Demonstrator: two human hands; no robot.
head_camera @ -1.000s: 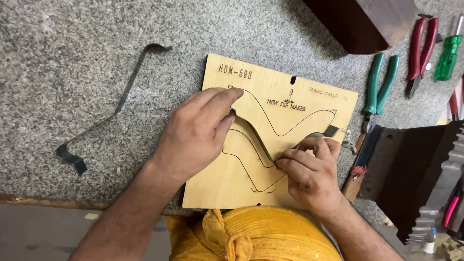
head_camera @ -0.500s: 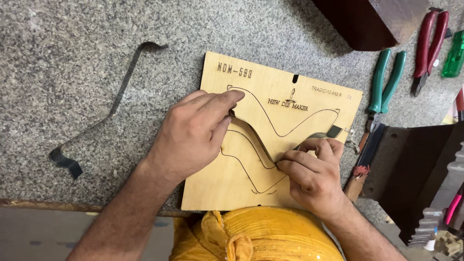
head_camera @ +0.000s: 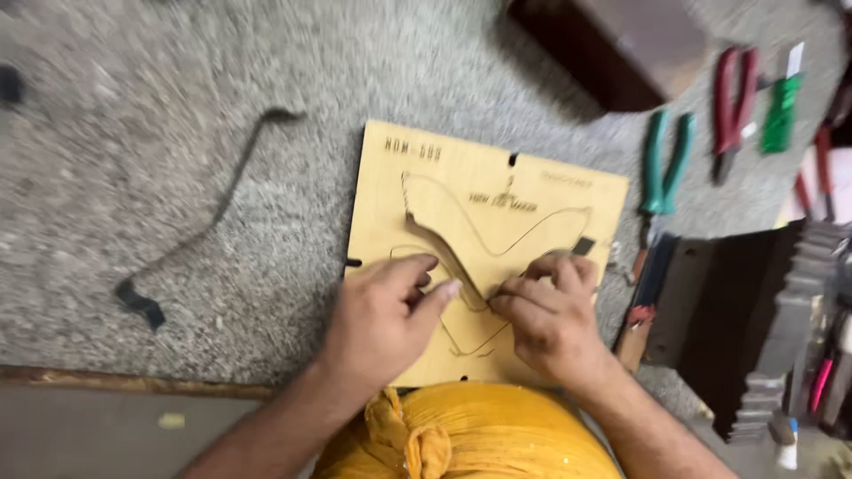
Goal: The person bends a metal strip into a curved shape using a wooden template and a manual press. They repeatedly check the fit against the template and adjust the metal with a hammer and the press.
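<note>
A light plywood board (head_camera: 541, 191) with thin curved slots cut into it lies flat on the speckled grey worktop. A dark metal strip (head_camera: 433, 238) stands on edge in one slot and runs diagonally toward me. My left hand (head_camera: 382, 324) rests on the near part of the board, its thumb and forefinger closed at the strip's lower stretch. My right hand (head_camera: 552, 315) sits right beside it with fingertips pinched on the same strip; the two hands almost touch. The strip's end is hidden under my fingers.
A loose bent metal strip (head_camera: 213, 208) lies on the worktop (head_camera: 177, 106) to the left. Green-handled pliers (head_camera: 666, 160), red-handled pliers (head_camera: 733, 102) and a green screwdriver (head_camera: 781, 111) lie at the right. A dark block (head_camera: 612, 44) stands behind, dark metal tooling (head_camera: 754, 302) at right, yellow cloth (head_camera: 470, 435) below.
My left hand has slid from the middle of the board down toward its near edge, close to my right hand. The view has shifted and blurred; the right hand stays on the strip.
</note>
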